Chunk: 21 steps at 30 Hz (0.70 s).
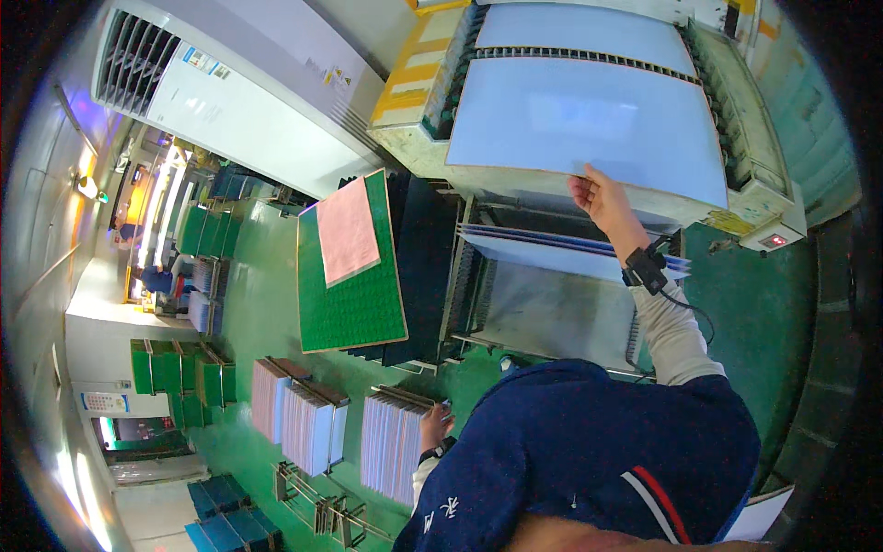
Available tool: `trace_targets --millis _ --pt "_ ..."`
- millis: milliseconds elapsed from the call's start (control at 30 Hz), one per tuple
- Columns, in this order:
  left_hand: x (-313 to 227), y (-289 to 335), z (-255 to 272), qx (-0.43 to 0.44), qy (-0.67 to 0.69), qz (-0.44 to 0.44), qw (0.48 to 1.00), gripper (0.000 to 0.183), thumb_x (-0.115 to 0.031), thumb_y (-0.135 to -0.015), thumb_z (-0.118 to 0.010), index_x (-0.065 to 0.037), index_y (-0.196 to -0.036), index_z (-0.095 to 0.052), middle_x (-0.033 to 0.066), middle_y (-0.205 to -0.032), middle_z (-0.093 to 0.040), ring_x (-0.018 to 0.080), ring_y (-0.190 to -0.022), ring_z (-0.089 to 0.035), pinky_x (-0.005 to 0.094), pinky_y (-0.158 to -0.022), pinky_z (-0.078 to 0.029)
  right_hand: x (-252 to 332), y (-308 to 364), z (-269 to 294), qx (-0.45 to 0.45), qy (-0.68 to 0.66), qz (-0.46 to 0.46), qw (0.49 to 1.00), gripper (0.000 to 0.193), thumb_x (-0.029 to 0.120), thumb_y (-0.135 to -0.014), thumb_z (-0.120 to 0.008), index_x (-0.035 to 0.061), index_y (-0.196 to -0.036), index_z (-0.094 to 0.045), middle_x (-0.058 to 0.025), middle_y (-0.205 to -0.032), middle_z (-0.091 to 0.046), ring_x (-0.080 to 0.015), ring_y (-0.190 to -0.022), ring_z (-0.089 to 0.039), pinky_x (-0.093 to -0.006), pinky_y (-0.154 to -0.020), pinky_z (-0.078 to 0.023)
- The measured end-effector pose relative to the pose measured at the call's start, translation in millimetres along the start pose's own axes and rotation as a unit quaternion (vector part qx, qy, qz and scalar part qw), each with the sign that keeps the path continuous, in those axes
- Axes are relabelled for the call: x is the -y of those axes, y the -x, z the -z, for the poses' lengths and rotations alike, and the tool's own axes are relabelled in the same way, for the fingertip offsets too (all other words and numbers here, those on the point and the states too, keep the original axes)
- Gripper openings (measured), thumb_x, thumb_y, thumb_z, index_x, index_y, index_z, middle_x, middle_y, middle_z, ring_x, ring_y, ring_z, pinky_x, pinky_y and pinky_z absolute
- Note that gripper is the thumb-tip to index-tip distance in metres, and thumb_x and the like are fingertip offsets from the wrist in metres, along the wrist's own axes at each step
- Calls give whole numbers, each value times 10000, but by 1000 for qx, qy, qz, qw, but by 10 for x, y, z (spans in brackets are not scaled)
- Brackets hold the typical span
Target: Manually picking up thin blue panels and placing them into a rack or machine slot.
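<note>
A large pale white panel (589,120) lies flat on the roller conveyor of a machine at the upper right. My right hand (598,198) is at its near edge, with one digit over the rim and the other fingers curled below, pinching it. My left hand (437,425) hangs low at my side with fingers loosely bent and apart, and nothing shows in it. It appears beside a rack of upright panels (391,446); I cannot tell whether they touch. Under the conveyor end, a slotted rack (552,294) holds several white panels (570,253).
A second white panel (579,28) lies farther along the conveyor. Left of it stands a stack topped by a green board (345,304) with a pink sheet (348,230). A white air conditioner (267,101), more racked panels (313,428) and an empty metal rack (322,511) stand leftward.
</note>
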<state>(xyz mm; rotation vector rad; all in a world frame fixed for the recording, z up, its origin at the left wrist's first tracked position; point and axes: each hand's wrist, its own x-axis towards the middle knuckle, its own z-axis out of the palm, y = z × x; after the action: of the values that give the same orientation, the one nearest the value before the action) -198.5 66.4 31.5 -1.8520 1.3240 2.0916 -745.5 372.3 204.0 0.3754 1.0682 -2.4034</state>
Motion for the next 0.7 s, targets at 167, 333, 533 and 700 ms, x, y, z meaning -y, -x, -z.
trace_targets --millis 167,333,533,700 --pt "79 -21 49 0 15 -1 1000 374 -326 -839 -556 -48 -1083 -499 121 -920 -586 238 -661 -606 310 -493 -499 19 -77 -6 33 8 4 999 258 263 -841 -570 8 -880 -571 -99 -810 -625 -169 -679 -587 -294 -604 -479" --pt "110 -25 52 -7 22 4 1000 397 -319 -852 -538 -24 -1108 -472 147 -947 -591 249 -685 -613 305 -489 -496 104 -208 50 46 65 -7 997 324 317 -845 -565 2 -916 -579 -74 -802 -621 -141 -680 -565 -272 -629 -459" --pt "167 28 20 -25 7 13 1000 413 -291 -860 -513 -22 -1163 -434 173 -1012 -579 266 -723 -605 324 -541 -508 155 -231 -42 27 81 -4 996 373 373 -849 -552 4 -877 -602 -67 -734 -606 -145 -636 -549 -254 -592 -437" --pt "405 54 112 -23 52 2 998 412 -305 -856 -533 -5 -1127 -454 154 -972 -600 222 -683 -616 282 -495 -498 -141 -193 93 110 461 22 880 389 386 -836 -553 8 -756 -599 -64 -687 -596 -134 -626 -557 -291 -579 -424"
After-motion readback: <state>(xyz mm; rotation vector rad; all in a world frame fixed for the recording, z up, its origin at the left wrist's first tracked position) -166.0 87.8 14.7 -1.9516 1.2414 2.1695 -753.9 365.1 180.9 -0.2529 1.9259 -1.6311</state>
